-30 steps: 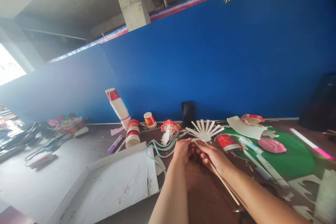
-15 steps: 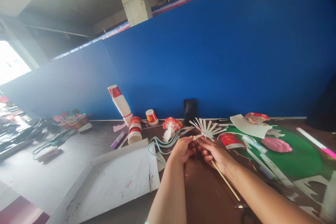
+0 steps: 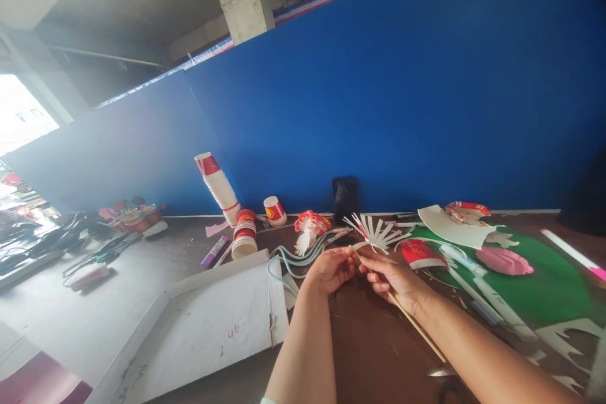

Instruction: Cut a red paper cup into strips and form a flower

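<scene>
A thin wooden stick point(image 3: 416, 327) runs through my right hand point(image 3: 392, 279), whose fingers are closed round it near its upper end. My left hand point(image 3: 332, 269) pinches at the stick's tip, its fingers bent. A narrow white paper strip lies at the fingertips of both hands; which hand grips it I cannot tell. Just beyond the hands is a fan of cut white paper strips point(image 3: 376, 233). To its left stands a red and white paper flower point(image 3: 310, 230). A cut red cup piece point(image 3: 421, 255) lies right of my right hand.
An open white box lid point(image 3: 203, 328) is at the left, with stacked paper cups point(image 3: 218, 189) and a purple marker point(image 3: 214, 251) behind it. Pale cables point(image 3: 288, 259) curve beside my left hand. Markers and a pink paper piece point(image 3: 504, 261) lie on green at the right.
The stick's lower end and my right hand have shifted slightly to the right. Both hands remain close together at the stick's tip. The view has moved a little.
</scene>
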### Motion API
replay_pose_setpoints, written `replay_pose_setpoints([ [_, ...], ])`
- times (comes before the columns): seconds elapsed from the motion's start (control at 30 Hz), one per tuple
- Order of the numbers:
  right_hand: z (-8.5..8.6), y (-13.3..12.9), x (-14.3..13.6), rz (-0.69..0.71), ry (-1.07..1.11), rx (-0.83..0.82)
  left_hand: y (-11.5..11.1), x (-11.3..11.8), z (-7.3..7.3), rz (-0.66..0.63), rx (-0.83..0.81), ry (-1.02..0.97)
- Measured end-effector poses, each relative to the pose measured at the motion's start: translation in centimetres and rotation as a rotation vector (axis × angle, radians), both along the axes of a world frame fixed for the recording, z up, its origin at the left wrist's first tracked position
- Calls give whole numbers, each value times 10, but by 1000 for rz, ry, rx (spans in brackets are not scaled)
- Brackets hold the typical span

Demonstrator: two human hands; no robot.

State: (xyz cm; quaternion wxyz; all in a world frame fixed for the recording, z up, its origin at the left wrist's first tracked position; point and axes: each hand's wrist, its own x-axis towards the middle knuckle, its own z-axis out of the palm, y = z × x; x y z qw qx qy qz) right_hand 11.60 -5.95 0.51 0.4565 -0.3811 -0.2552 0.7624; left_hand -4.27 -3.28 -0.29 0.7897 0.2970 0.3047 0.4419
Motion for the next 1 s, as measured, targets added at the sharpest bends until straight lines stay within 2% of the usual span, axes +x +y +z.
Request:
replay_pose_setpoints([
  [0.33,-2,-1,2,14,-256,168,1,4,4,38,8,130],
  [0.6,-2,-6,-4,-17,-386,224,-2,10,11,144,12,247],
  [0.77,-1,-6,-6,-14,-333,204,-1,10,11,148,13,304],
  [1.0,-4,-3,-7,-13,-77,90,1,11,11,120,-4,363],
])
